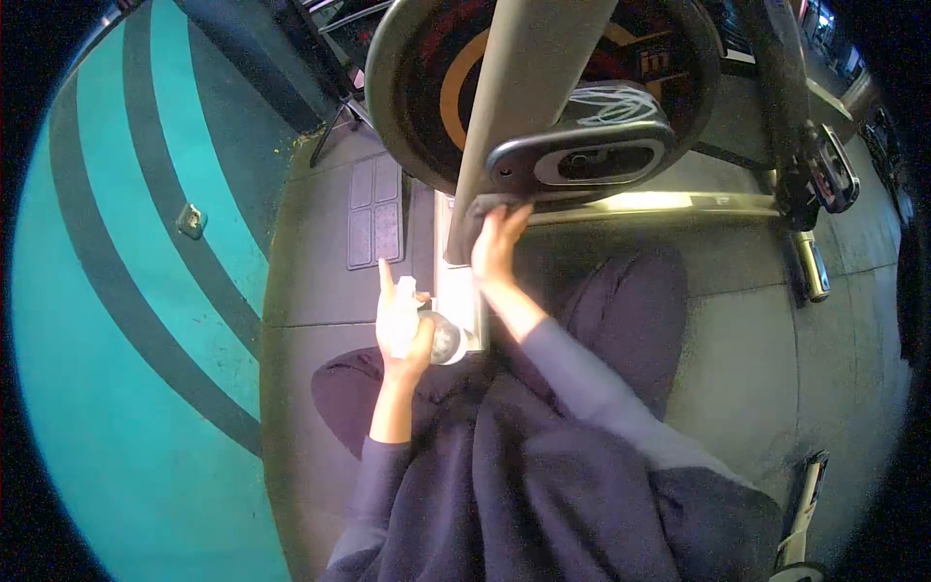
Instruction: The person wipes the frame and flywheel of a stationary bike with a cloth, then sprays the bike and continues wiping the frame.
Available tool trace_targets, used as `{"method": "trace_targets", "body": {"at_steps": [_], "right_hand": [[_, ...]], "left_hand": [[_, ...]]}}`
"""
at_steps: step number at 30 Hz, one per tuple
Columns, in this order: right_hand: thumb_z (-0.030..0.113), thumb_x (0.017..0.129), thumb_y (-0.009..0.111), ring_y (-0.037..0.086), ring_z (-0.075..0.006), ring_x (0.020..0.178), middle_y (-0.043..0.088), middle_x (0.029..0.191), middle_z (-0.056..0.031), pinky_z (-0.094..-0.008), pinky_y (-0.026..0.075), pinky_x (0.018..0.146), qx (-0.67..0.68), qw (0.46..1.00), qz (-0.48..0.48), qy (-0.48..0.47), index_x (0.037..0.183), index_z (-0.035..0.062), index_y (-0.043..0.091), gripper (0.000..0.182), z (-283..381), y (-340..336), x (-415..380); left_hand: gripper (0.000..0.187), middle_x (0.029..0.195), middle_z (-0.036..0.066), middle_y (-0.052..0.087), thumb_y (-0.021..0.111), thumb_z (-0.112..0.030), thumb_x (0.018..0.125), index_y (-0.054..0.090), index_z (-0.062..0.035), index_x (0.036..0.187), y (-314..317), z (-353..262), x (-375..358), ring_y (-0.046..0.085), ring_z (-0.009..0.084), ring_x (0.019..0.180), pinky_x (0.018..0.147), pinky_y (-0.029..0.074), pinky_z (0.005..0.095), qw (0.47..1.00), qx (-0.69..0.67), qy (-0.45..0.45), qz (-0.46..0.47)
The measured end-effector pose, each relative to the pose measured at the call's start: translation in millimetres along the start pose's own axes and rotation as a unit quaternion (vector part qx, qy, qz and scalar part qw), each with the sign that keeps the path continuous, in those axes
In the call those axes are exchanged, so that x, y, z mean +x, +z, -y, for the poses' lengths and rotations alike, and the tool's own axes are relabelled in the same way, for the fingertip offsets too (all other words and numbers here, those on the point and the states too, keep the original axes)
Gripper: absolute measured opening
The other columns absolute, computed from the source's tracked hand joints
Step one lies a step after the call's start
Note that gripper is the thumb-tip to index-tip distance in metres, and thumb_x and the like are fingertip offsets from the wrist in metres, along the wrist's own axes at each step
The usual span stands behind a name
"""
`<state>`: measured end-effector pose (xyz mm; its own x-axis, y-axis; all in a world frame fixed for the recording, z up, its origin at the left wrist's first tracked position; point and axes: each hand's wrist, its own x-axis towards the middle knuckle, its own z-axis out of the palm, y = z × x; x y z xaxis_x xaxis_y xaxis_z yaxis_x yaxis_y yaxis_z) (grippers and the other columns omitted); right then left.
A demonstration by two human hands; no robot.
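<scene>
My left hand is wrapped around a spray bottle with a white head and a clear body, its index finger stretched forward. Most of the bottle's head lies in glare. My right hand presses a dark grey cloth against the lower end of a slanted grey post on an exercise machine. Just above that hand is the machine's black and silver oval pedal. Below the post, a bright metal base bar runs toward my crossed legs.
A large round flywheel housing with an orange ring stands behind the post. A long base tube leads right to another pedal. On the left are a ribbed grey pad and a striped teal wall with a socket.
</scene>
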<state>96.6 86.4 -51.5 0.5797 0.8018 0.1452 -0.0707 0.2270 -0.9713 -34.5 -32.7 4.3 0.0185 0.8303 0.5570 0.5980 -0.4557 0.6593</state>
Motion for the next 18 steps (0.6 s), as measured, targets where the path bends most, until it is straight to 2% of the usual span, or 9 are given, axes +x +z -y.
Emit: {"method": "trace_targets", "body": {"at_steps": [2, 3, 6, 9, 10, 11, 14, 17, 18], "right_hand": [[0.035, 0.094, 0.048, 0.020, -0.0461, 0.137, 0.020, 0.146, -0.0336, -0.0495, 0.016, 0.114, -0.097, 0.990, -0.040, -0.091, 0.142, -0.0112, 0.011, 0.077, -19, 13, 0], [0.032, 0.092, 0.051, 0.021, -0.0484, 0.135, 0.021, 0.145, -0.0353, -0.0507, 0.016, 0.113, -0.122, 0.979, -0.058, -0.153, 0.141, -0.0129, 0.012, 0.078, -25, 14, -3], [0.026, 0.088, 0.056, 0.021, -0.0490, 0.135, 0.021, 0.144, -0.0367, -0.0514, 0.016, 0.114, -0.133, 0.979, 0.000, -0.155, 0.141, -0.0133, 0.012, 0.079, -69, 4, -12], [0.026, 0.087, 0.060, 0.039, -0.0483, 0.123, 0.038, 0.132, -0.0357, -0.0482, 0.031, 0.105, -0.195, 0.970, 0.065, -0.132, 0.138, -0.0128, 0.021, 0.076, -106, -15, -22], [0.026, 0.086, 0.061, 0.043, -0.0482, 0.120, 0.042, 0.129, -0.0356, -0.0471, 0.035, 0.102, -0.217, 0.965, 0.097, -0.113, 0.137, -0.0120, 0.022, 0.075, -115, -20, -25], [0.021, 0.084, 0.064, 0.052, -0.0478, 0.107, 0.052, 0.118, -0.0325, -0.0466, 0.043, 0.091, -0.248, 0.957, 0.079, -0.126, 0.134, -0.0080, 0.029, 0.067, -124, -20, -27], [0.020, 0.084, 0.064, 0.054, -0.0461, 0.107, 0.054, 0.118, -0.0304, -0.0463, 0.044, 0.089, -0.273, 0.952, 0.117, -0.075, 0.133, -0.0050, 0.034, 0.062, -111, -30, -27], [0.019, 0.084, 0.065, 0.055, -0.0443, 0.108, 0.056, 0.117, -0.0287, -0.0447, 0.045, 0.090, -0.221, 0.962, 0.157, -0.007, 0.131, -0.0040, 0.039, 0.057, -90, -38, -22], [0.019, 0.084, 0.065, 0.055, -0.0436, 0.109, 0.057, 0.118, -0.0281, -0.0442, 0.045, 0.090, -0.206, 0.969, 0.134, -0.023, 0.130, -0.0036, 0.041, 0.056, -83, -35, -18]], "left_hand": [[0.081, 0.101, 0.015, 0.061, 0.052, 0.001, 0.065, 0.028, 0.0077, 0.143, -3, 4, -11, 0.062, 0.0214, 0.080, 0.081, 0.050, 0.0300, 0.998, -0.054, -0.016, -0.012], [0.086, 0.087, 0.010, 0.060, 0.050, 0.000, 0.066, 0.021, 0.0077, 0.146, -4, -6, -12, 0.061, 0.0197, 0.081, 0.083, 0.050, 0.0292, 0.993, -0.088, -0.070, -0.023], [0.089, 0.089, 0.009, 0.061, 0.050, 0.000, 0.067, 0.015, 0.0068, 0.148, -4, -9, -13, 0.061, 0.0187, 0.081, 0.082, 0.050, 0.0292, 0.991, -0.100, -0.087, -0.022], [0.084, 0.090, 0.011, 0.061, 0.050, 0.000, 0.067, 0.022, 0.0072, 0.146, -1, -5, -13, 0.061, 0.0205, 0.082, 0.082, 0.050, 0.0297, 0.991, -0.106, -0.077, -0.024], [0.082, 0.096, 0.013, 0.060, 0.050, 0.000, 0.067, 0.025, 0.0074, 0.144, -2, -2, -13, 0.062, 0.0210, 0.082, 0.082, 0.050, 0.0301, 0.995, -0.082, -0.052, -0.017], [0.079, 0.101, 0.015, 0.060, 0.050, 0.000, 0.067, 0.028, 0.0075, 0.143, -3, 1, -13, 0.062, 0.0216, 0.082, 0.081, 0.050, 0.0304, 0.998, -0.056, -0.028, -0.010], [0.071, 0.123, 0.023, 0.053, 0.049, -0.001, 0.067, 0.038, 0.0081, 0.136, -4, 7, -17, 0.063, 0.0227, 0.083, 0.081, 0.051, 0.0313, 0.999, -0.033, 0.001, -0.013], [0.065, 0.139, 0.028, 0.041, 0.050, -0.001, 0.067, 0.044, 0.0084, 0.131, -2, 10, -20, 0.063, 0.0225, 0.084, 0.080, 0.051, 0.0320, 0.998, -0.052, -0.006, -0.022], [0.063, 0.143, 0.029, 0.036, 0.050, -0.001, 0.067, 0.046, 0.0084, 0.129, -3, 9, -19, 0.063, 0.0223, 0.084, 0.080, 0.051, 0.0321, 0.998, -0.059, -0.012, -0.024]]}}
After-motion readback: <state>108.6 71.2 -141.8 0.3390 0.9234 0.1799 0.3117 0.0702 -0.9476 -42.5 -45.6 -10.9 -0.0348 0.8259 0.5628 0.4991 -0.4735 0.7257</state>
